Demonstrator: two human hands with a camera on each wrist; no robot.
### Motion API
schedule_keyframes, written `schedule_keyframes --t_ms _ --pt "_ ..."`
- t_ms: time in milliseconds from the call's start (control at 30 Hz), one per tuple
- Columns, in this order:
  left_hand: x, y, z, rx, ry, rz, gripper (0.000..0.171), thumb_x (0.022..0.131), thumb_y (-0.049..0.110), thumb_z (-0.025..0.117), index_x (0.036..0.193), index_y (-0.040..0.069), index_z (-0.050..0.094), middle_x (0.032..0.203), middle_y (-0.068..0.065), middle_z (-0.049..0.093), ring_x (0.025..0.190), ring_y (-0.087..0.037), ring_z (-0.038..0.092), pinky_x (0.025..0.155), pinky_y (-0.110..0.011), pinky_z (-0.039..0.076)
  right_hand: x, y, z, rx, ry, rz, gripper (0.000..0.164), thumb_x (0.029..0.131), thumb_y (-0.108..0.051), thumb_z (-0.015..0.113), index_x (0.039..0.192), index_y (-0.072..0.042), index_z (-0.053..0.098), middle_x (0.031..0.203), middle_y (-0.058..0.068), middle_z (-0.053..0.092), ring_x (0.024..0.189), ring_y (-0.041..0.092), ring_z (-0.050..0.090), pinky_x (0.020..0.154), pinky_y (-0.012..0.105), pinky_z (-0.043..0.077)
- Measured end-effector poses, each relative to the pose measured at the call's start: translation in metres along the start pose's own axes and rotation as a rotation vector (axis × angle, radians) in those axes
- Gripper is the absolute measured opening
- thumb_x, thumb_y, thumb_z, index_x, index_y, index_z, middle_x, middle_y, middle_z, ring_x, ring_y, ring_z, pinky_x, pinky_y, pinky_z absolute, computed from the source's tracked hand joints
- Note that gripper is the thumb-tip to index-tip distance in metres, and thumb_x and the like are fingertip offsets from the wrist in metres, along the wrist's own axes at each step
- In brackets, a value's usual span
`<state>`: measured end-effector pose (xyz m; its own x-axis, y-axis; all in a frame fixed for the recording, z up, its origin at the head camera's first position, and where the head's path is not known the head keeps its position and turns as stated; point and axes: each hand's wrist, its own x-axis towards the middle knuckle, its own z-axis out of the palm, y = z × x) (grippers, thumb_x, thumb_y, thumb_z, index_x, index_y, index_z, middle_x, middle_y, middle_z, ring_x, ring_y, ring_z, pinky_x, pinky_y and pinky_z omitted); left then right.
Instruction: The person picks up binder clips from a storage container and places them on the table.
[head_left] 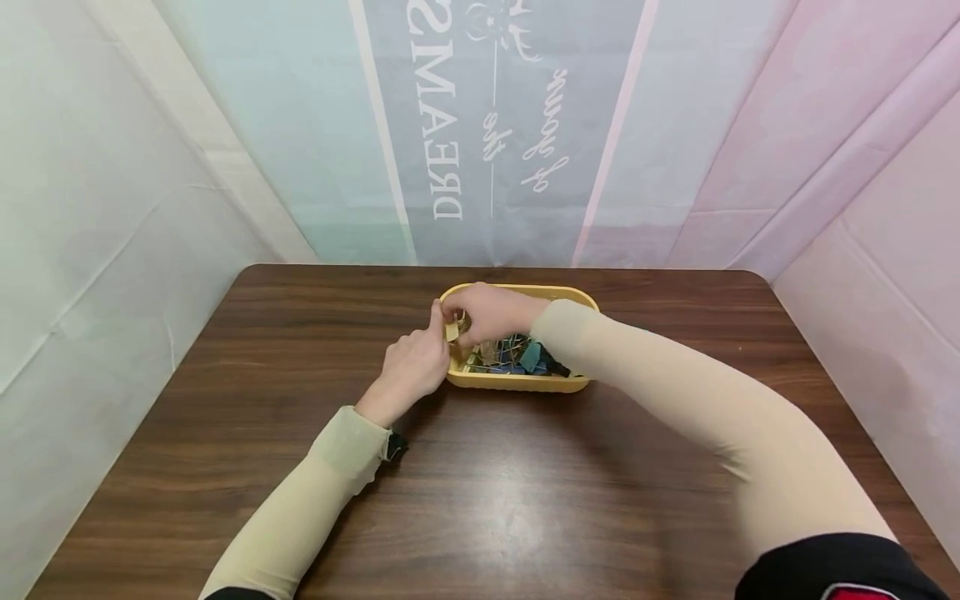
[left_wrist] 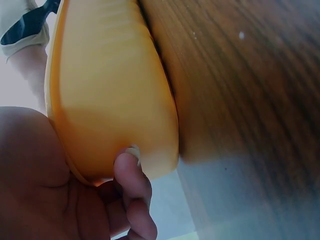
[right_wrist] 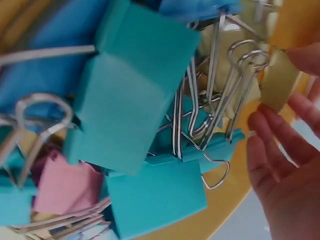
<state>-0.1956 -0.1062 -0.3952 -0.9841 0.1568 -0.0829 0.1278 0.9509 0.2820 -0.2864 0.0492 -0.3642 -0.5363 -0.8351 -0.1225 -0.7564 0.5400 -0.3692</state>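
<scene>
A yellow oblong bin (head_left: pixel 517 382) sits on the table, holding binder clips of several colours. My left hand (head_left: pixel 416 362) grips the bin's left end, and its curled fingers (left_wrist: pixel 132 175) lie against the outer wall. Reaching into that same end, my right hand (head_left: pixel 491 312) pinches a gold binder clip (right_wrist: pixel 279 82) between thumb and fingers, close to the bin's wall. Wire handles of the clip point toward the heap. Teal binder clips (right_wrist: pixel 132 95) lie near the right hand, with a pink binder clip (right_wrist: pixel 67 185) beside them.
The dark wood table (head_left: pixel 495 500) stretches around the bin on all sides. Behind it hangs a pastel cloth (head_left: pixel 510 167) with mirrored lettering, and pale cloth walls (head_left: pixel 90 208) stand left and right. A blue clip (right_wrist: pixel 200 7) lies at the top of the right wrist view.
</scene>
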Motion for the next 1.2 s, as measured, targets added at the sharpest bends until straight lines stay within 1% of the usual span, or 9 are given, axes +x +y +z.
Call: schedule_keyframes --t_ms 200,333,433,567,667,867,967,1067,1200 --pt "0.001 0.001 0.001 0.01 0.006 -0.012 0.065 0.105 0.022 0.035 0.16 0.004 0.005 0.06 -0.009 0.053 0.05 -0.026 0.052 0.045 -0.04 0.04 -0.019 0.0 -0.017 0.197 0.182 -0.041 0.032 0.085 -0.03 0.076 0.112 -0.016 0.064 0.111 -0.003 0.065 0.101 0.015 0.061 0.085 0.032 0.05" --pt "0.002 0.001 0.001 0.01 0.013 -0.014 0.065 0.105 0.022 0.036 0.16 0.005 0.005 0.064 -0.01 0.054 0.052 -0.027 0.054 0.047 -0.041 0.042 -0.033 0.0 -0.029 0.37 0.268 -0.023 0.032 0.084 -0.022 0.078 0.109 -0.012 0.062 0.111 0.0 0.066 0.103 0.014 0.064 0.085 0.029 0.053" --pt "0.001 0.001 0.001 0.005 0.015 -0.023 0.066 0.105 0.023 0.036 0.16 0.005 0.004 0.063 -0.01 0.054 0.051 -0.027 0.053 0.046 -0.04 0.041 -0.046 0.004 -0.039 0.435 0.317 -0.002 0.032 0.082 -0.016 0.079 0.108 -0.01 0.061 0.113 0.003 0.063 0.106 0.018 0.066 0.087 0.031 0.053" --pt "0.0 0.001 0.001 -0.009 0.019 -0.016 0.066 0.105 0.022 0.036 0.16 0.006 0.003 0.059 -0.009 0.052 0.049 -0.026 0.051 0.044 -0.039 0.039 -0.072 0.015 -0.05 0.368 0.38 0.063 0.033 0.081 -0.02 0.079 0.109 -0.012 0.062 0.117 0.003 0.058 0.107 0.02 0.063 0.093 0.037 0.05" --pt "0.0 0.001 0.001 -0.013 0.019 -0.012 0.066 0.105 0.022 0.037 0.16 0.006 0.004 0.059 -0.009 0.052 0.049 -0.026 0.051 0.045 -0.039 0.038 -0.094 0.028 -0.055 0.306 0.408 0.111 0.033 0.081 -0.02 0.078 0.109 -0.012 0.063 0.115 0.003 0.058 0.103 0.021 0.06 0.092 0.04 0.049" --pt "0.001 0.001 0.002 -0.018 0.013 -0.015 0.066 0.105 0.022 0.036 0.16 0.007 0.003 0.06 -0.009 0.053 0.049 -0.025 0.051 0.045 -0.038 0.039 -0.144 0.059 -0.057 0.276 0.426 0.228 0.031 0.083 -0.012 0.077 0.109 -0.011 0.062 0.104 0.007 0.055 0.089 0.021 0.058 0.076 0.038 0.049" --pt "0.001 0.0 0.001 -0.014 0.01 -0.02 0.066 0.105 0.023 0.036 0.16 0.008 0.002 0.059 -0.009 0.053 0.048 -0.025 0.05 0.044 -0.037 0.038 -0.165 0.076 -0.055 0.301 0.419 0.29 0.03 0.084 -0.008 0.075 0.11 -0.01 0.059 0.101 0.01 0.053 0.074 0.023 0.06 0.066 0.035 0.051" --pt "0.001 0.0 0.001 -0.012 0.007 -0.024 0.066 0.105 0.023 0.035 0.16 0.008 0.002 0.06 -0.009 0.054 0.048 -0.025 0.049 0.044 -0.037 0.037 -0.182 0.095 -0.047 0.294 0.411 0.346 0.029 0.085 -0.008 0.074 0.109 -0.007 0.059 0.099 0.013 0.053 0.065 0.025 0.06 0.064 0.034 0.048" --pt "0.0 -0.001 0.002 -0.018 0.007 -0.026 0.066 0.105 0.023 0.035 0.16 0.008 0.002 0.06 -0.009 0.054 0.049 -0.025 0.05 0.045 -0.037 0.038 -0.197 0.119 -0.032 0.2 0.404 0.407 0.027 0.084 -0.014 0.076 0.105 -0.006 0.061 0.097 0.013 0.056 0.083 0.025 0.057 0.076 0.038 0.042"
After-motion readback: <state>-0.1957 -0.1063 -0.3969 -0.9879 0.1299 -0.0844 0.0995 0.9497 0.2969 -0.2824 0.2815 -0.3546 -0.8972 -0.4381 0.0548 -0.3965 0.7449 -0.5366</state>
